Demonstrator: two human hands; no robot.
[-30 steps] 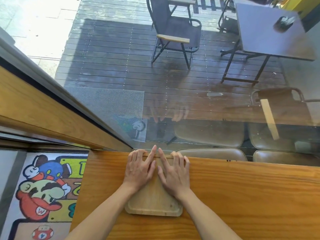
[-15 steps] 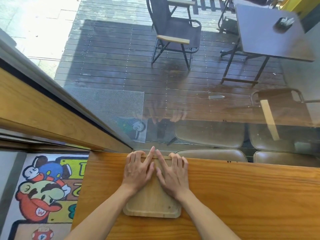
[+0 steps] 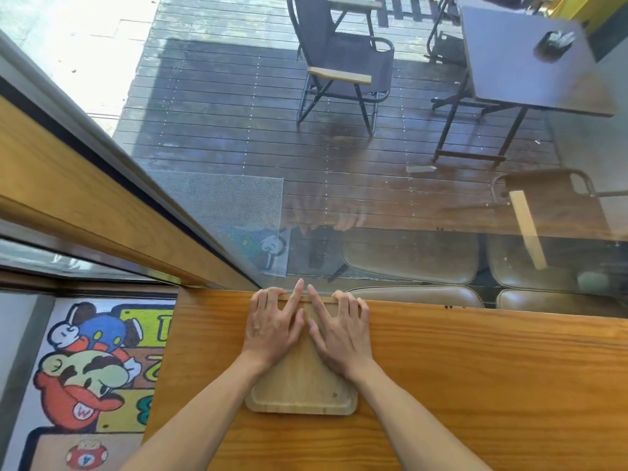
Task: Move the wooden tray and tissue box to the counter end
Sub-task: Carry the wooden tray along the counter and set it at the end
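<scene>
A pale wooden tray (image 3: 300,390) lies flat on the orange-brown wooden counter (image 3: 475,385), its far edge against the window glass. My left hand (image 3: 273,326) rests palm down on the tray's far left part, fingers spread to the far rim. My right hand (image 3: 339,329) lies palm down on the far right part, beside the left one, fingers spread too. Neither hand closes around the tray. No tissue box is in view.
The counter's left end (image 3: 163,368) drops to a floor mat with a cartoon print (image 3: 88,375). A window pane (image 3: 373,198) rises at the counter's far edge. Brown stool seats (image 3: 418,295) show below the glass. Outside stand a folding chair (image 3: 343,66) and a table (image 3: 530,59).
Both hands and the tray have slid slightly left and toward the glass; the hands stay flat on the tray.
</scene>
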